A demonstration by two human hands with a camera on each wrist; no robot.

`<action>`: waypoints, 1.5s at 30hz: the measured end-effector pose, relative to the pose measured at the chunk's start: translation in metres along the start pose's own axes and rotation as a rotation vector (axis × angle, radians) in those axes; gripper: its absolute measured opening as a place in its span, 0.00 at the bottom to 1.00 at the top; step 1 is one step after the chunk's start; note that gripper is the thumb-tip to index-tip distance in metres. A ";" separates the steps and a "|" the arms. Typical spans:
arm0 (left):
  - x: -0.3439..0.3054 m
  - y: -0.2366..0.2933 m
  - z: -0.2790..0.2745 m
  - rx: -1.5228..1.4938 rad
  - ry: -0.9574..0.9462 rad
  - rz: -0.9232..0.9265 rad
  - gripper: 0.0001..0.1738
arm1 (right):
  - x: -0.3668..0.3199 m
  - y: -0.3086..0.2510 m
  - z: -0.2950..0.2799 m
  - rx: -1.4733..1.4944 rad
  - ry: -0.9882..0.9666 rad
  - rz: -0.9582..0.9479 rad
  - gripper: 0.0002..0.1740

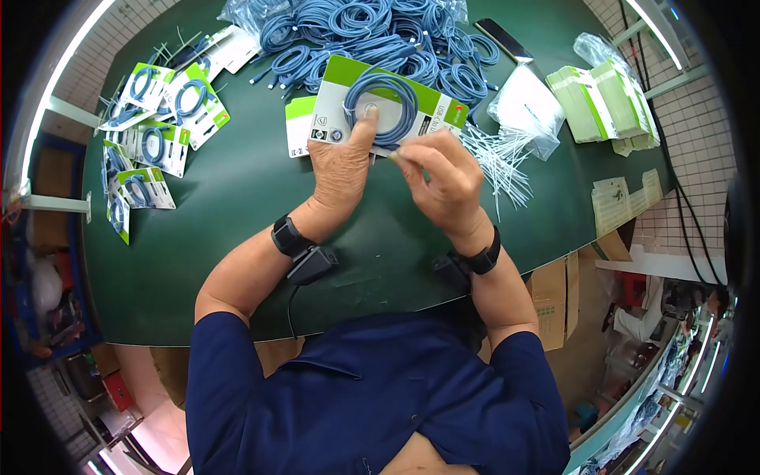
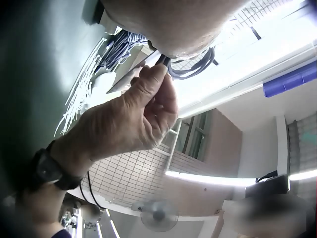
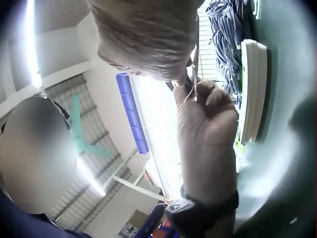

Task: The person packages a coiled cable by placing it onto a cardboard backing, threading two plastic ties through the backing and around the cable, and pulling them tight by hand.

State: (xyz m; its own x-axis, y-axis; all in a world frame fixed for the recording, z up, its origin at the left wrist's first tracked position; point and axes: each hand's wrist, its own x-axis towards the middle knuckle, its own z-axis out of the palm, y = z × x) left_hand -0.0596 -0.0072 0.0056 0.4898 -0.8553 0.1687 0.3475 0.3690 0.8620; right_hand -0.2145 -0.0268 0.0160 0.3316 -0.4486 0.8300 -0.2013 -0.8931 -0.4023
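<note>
A green and white card [image 1: 340, 75] with a coiled blue cable [image 1: 412, 103] lying on its face is in my left hand [image 1: 344, 170], the thumb pressed over the coil and the fingers behind the card. My right hand [image 1: 447, 174] pinches at the card's lower edge, just below the coil, with thumb and forefinger. In the left wrist view the right hand [image 2: 133, 111] has its fingertips together beside the dark cable [image 2: 193, 69]. A thin white strip [image 3: 194, 64] shows between the hands in the right wrist view; what the right fingertips cover is hidden.
Coiled blue cables [image 1: 356, 32] are heaped at the back. White ties [image 1: 503, 162] lie right of the hands, near a plastic bag [image 1: 530, 103]. Card stacks [image 1: 582, 103] and a phone [image 1: 503, 39] are at the right. Cards with cables [image 1: 154, 146] are at the left on the green table [image 1: 237, 190].
</note>
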 end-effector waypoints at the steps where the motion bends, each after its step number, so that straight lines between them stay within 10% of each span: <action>1: -0.001 0.000 -0.001 0.010 -0.001 -0.066 0.11 | -0.001 0.003 -0.001 -0.006 -0.023 0.062 0.16; 45: -0.018 -0.002 0.001 -0.007 -0.098 -0.093 0.14 | -0.006 -0.011 0.006 -0.236 0.019 -0.078 0.16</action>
State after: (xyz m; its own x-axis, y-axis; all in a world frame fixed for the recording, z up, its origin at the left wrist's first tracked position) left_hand -0.0699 0.0066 0.0013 0.3747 -0.9174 0.1342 0.3936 0.2885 0.8729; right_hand -0.2082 -0.0148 0.0133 0.3375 -0.3756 0.8632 -0.3862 -0.8915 -0.2369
